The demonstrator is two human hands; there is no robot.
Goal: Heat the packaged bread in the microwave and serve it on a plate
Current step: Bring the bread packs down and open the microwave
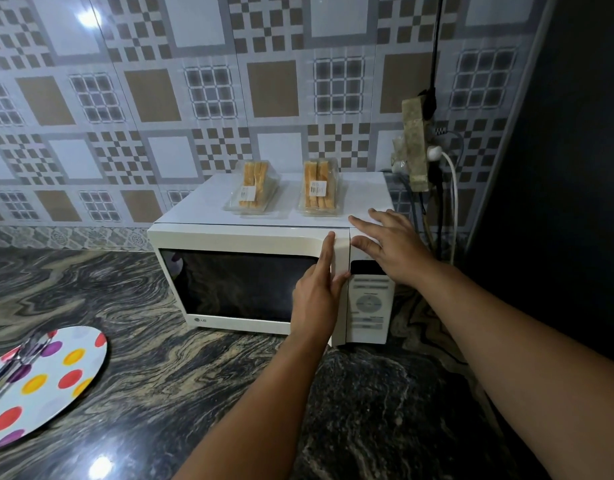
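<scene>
Two bread packs (253,188) lie lengthwise front-to-back atop the microwave (264,237); both hands (316,299) press it, open, holding nothing.

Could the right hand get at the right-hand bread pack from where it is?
Probably yes: the right hand rests on the microwave's top corner, and the bread pack stands just behind it with nothing between.

"lg" logo on the microwave (250,271) door's lower left corner.
</scene>
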